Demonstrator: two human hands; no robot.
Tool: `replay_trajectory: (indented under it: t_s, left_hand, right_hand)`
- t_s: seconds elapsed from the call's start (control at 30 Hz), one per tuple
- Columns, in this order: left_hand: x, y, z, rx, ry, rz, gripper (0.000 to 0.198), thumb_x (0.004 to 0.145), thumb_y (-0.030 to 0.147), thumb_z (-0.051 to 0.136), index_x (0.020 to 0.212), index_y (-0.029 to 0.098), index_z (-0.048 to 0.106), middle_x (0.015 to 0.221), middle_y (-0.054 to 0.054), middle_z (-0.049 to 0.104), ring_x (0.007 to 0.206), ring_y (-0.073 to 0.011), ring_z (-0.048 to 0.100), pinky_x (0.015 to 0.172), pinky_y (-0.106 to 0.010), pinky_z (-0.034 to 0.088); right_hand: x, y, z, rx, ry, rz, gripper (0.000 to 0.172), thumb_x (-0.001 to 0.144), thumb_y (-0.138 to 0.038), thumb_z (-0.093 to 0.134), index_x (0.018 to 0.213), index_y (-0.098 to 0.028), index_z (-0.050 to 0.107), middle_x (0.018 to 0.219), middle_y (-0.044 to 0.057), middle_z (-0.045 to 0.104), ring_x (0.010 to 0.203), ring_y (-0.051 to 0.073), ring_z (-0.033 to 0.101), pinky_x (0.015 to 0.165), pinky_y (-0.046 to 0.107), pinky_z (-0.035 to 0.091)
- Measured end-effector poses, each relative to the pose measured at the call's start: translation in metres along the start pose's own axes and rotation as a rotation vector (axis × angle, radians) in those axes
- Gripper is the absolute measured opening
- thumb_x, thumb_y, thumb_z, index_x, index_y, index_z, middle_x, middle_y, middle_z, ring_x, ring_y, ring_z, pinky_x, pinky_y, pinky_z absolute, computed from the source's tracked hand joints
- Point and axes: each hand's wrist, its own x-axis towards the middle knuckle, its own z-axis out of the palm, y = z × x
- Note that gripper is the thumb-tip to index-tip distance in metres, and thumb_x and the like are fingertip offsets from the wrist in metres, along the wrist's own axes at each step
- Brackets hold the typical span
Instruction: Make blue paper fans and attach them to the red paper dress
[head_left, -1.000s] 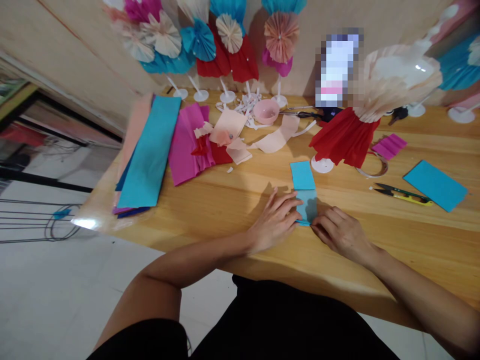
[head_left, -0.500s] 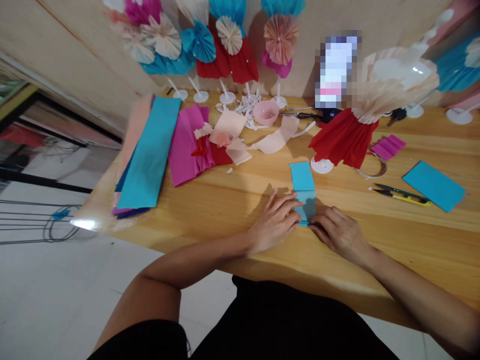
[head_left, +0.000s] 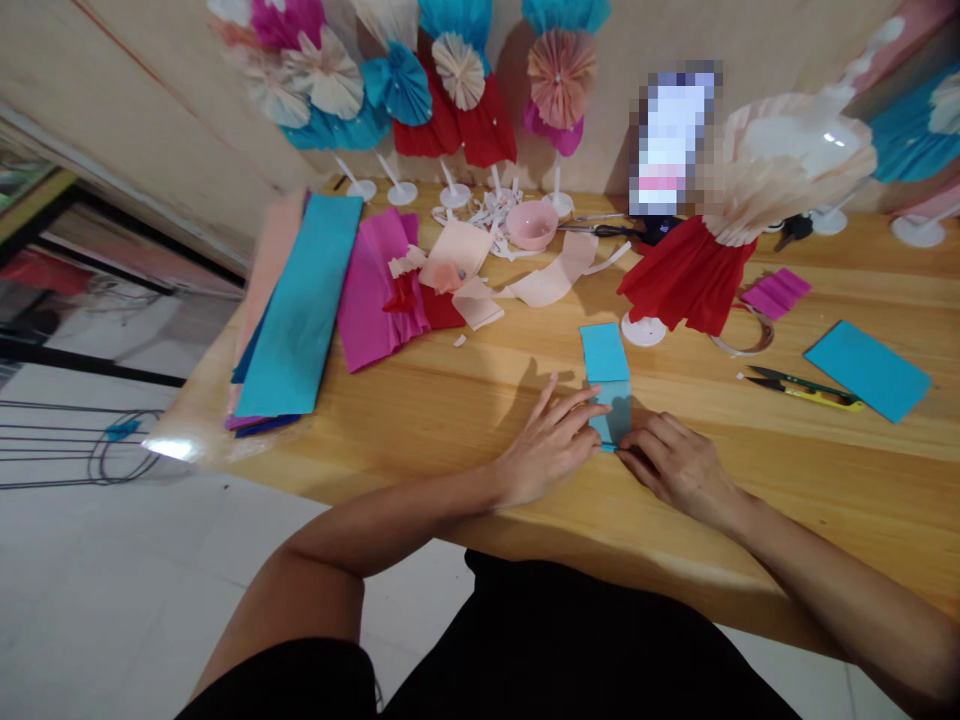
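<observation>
Now left hand (head_left: 547, 447) spread wider; right hand (head_left: 677, 465) pinching blue paper (head_left: 609, 420).

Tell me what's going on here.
A person has both hands on a turquoise paper strip lying on a wooden table. The left hand and right hand press its near end, which looks folded. Yellow-handled snips and a turquoise sheet lie to the right, beside a red paper fan decoration on a white stand.
</observation>
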Motion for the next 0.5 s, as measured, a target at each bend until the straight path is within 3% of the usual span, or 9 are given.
replay_trajectory:
  t_s: [0.33,0.5]
  left_hand:
    - [0.0026,-0.0032,-0.0021,-0.121,-0.032,-0.123,0.022,0.098,0.032,0.048,0.094,0.020,0.065,0.134,-0.004,0.059,0.142,-0.0217,0.037,0.124,-0.057,0.011]
    - [0.0045,-0.0038,-0.0054,-0.147,-0.038,-0.173,0.018,0.095,0.032,0.052,0.092,0.020,0.065,0.134,-0.006,0.058,0.141,-0.0234,0.038,0.123,-0.058,0.011]
  right_hand:
    - [0.0041,0.0011,-0.0044,0.136,0.024,0.109,0.007,0.093,-0.027,0.058,0.093,-0.021,0.061,0.087,0.006,0.063,0.082,0.021,0.058,0.075,0.035,0.049]
    - [0.0057,-0.0035,-0.0025,0.143,0.011,0.177,0.008,0.091,-0.028,0.058,0.087,-0.022,0.058,0.083,0.005,0.061,0.080,0.021,0.058,0.073,0.035,0.048]
